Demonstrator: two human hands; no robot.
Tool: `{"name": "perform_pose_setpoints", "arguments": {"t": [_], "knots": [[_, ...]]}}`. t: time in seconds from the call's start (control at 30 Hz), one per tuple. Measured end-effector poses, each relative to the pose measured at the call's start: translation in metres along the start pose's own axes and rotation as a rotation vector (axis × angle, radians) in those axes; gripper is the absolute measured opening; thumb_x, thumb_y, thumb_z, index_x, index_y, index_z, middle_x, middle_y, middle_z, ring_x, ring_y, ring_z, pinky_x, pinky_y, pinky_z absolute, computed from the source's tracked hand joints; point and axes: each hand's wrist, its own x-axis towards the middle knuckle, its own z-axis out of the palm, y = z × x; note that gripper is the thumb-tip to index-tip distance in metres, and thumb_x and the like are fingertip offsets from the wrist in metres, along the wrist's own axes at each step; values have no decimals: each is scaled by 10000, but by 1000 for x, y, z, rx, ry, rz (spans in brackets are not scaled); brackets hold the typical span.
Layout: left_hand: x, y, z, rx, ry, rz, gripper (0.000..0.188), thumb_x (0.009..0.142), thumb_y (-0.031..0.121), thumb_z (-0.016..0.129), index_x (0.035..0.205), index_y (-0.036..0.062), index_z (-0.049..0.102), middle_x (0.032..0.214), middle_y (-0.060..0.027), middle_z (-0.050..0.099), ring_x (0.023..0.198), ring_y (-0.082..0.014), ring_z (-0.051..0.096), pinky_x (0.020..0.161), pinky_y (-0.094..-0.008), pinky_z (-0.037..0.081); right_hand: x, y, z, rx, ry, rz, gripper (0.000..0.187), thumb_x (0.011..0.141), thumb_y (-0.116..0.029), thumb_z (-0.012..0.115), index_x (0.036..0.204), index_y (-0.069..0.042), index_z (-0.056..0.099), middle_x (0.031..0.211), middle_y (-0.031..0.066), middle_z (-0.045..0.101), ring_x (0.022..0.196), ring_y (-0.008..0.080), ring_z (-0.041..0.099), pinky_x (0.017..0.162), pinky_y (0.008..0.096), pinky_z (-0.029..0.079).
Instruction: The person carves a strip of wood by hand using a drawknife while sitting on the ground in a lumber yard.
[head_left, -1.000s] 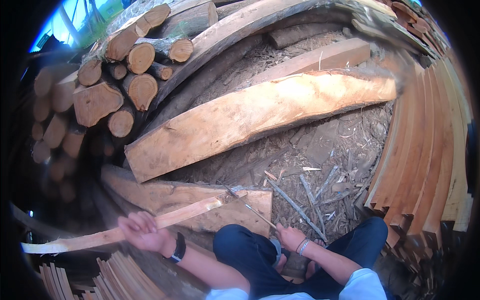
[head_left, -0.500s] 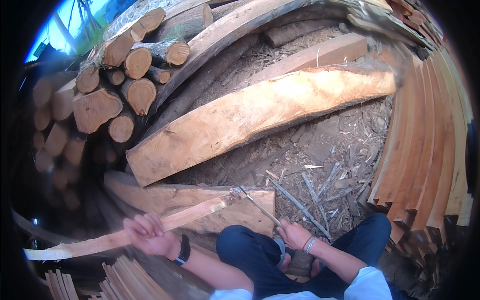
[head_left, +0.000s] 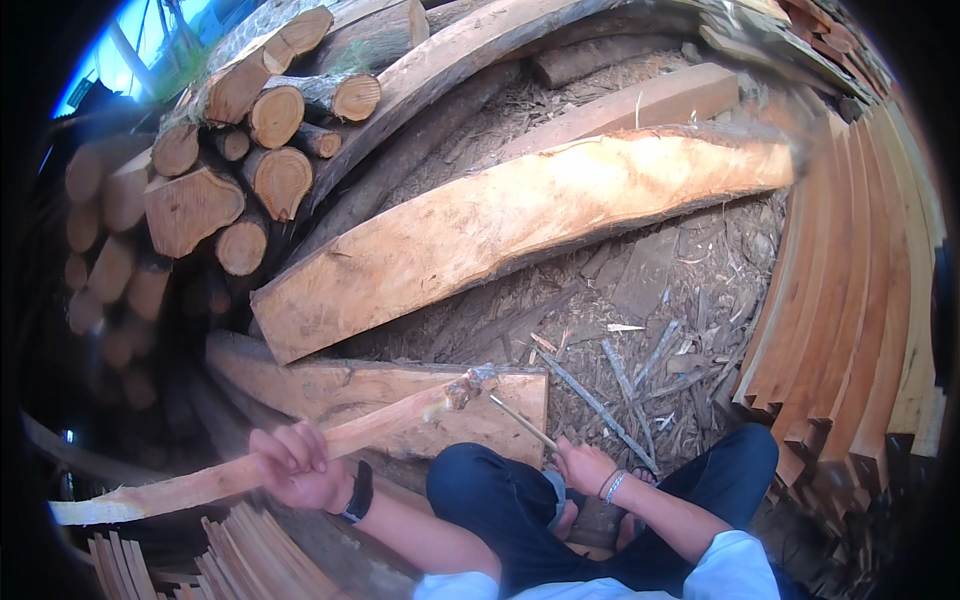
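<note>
My left hand (head_left: 300,468) is closed around a long pale wooden stick (head_left: 370,428), slightly bent and stripped of bark. One end points to the lower left; the other, dark and knotty, is raised to the right over a flat plank (head_left: 320,393). In my right hand (head_left: 585,468) is a thin rod-shaped tool (head_left: 522,421), gripped near its lower end. Its tip points up and left, just short of the knotty end, with a small gap between them. I cannot make out what kind of tool it is.
A thick slab (head_left: 520,230) lies slanted ahead. Cut logs (head_left: 275,117) are piled at the far left. Long boards (head_left: 830,280) are stacked along the right, and thin strips (head_left: 255,560) at lower left. Grey sticks (head_left: 595,400) and wood chips litter the ground before my bent knees (head_left: 480,500).
The tool's tip, which met or crossed the stick near its knotty end, is now apart from it, toward me. The knotty end sits slightly higher.
</note>
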Motion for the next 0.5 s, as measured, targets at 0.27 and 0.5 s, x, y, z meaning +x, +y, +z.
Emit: {"name": "perform_pose_setpoints", "arguments": {"t": [0.27, 0.5], "knots": [[-1, 1, 5, 26, 8, -14, 364, 956, 343, 388, 674, 128, 307, 477, 27, 289, 360, -64, 226, 358, -203, 199, -11, -29, -24, -5, 78, -54, 232, 916, -233, 452, 945, -4, 428, 600, 224, 581, 618, 444, 590, 596, 519, 484], [1, -3, 11, 27, -4, -16, 362, 962, 337, 377, 676, 127, 305, 487, 25, 301, 364, -68, 224, 364, -203, 199, 1, 3, 4, 0, 2, -31, 244, 920, -239, 449, 944, 0, 411, 616, 248, 578, 624, 457, 583, 589, 527, 474]]}}
